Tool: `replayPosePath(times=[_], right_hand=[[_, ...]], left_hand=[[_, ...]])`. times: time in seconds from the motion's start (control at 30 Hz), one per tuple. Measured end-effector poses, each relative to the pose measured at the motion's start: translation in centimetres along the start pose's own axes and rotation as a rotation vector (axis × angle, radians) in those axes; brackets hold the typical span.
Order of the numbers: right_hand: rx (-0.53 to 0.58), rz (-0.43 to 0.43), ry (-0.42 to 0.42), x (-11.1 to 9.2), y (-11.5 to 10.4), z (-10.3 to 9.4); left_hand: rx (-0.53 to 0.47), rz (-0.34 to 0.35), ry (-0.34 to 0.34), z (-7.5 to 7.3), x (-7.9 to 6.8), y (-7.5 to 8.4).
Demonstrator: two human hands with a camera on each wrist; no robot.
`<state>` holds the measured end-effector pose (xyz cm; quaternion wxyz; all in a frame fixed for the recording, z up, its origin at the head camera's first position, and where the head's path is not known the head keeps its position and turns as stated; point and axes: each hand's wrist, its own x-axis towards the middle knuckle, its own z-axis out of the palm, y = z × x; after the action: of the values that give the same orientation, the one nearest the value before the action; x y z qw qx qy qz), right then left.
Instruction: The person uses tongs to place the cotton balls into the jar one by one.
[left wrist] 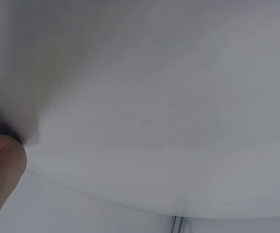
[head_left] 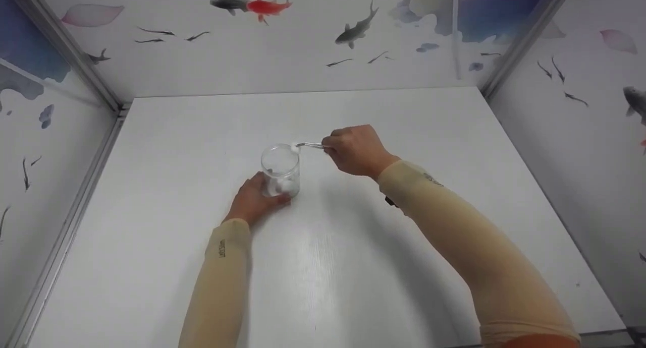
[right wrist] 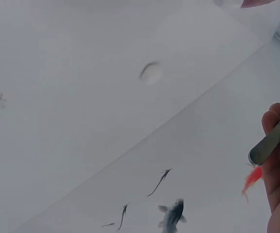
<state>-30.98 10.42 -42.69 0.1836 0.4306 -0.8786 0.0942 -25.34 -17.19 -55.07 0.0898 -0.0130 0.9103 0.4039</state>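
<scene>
A clear round jar (head_left: 280, 172) stands upright on the white table, with white cotton balls (head_left: 285, 185) near its bottom. My left hand (head_left: 254, 199) grips the jar low down, thumb along the near side. Just above the jar's right rim, a pair of metal tweezers (head_left: 313, 145) has a small white cotton ball (head_left: 294, 148) at its tips. My right hand (head_left: 356, 149) pinches the tweezers, whose broad rear end (right wrist: 265, 149) shows in the right wrist view. Only part of the left hand (left wrist: 1, 162) appears in the left wrist view; the jar is mostly hidden there.
White panels printed with fish and petals (head_left: 303, 45) enclose the table (head_left: 176, 136) at the back and both sides. Metal rails (head_left: 96, 80) run along the corners. In the right wrist view a small round whitish shape (right wrist: 151, 74) lies on the tabletop; its kind is unclear.
</scene>
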Motion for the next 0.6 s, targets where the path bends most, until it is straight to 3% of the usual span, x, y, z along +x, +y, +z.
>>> replayPosePath(times=[0.3, 0.6], right_hand=[[0.016, -0.057, -0.02, 0.53, -1.04, 0.95], [-0.005, -0.052, -0.07, 0.51, -1.11, 1.06]], left_hand=[[0.009, -0.013, 0.001, 0.01, 0.0, 0.23], [0.034, -0.014, 0.006, 0.15, 0.25, 0.1]])
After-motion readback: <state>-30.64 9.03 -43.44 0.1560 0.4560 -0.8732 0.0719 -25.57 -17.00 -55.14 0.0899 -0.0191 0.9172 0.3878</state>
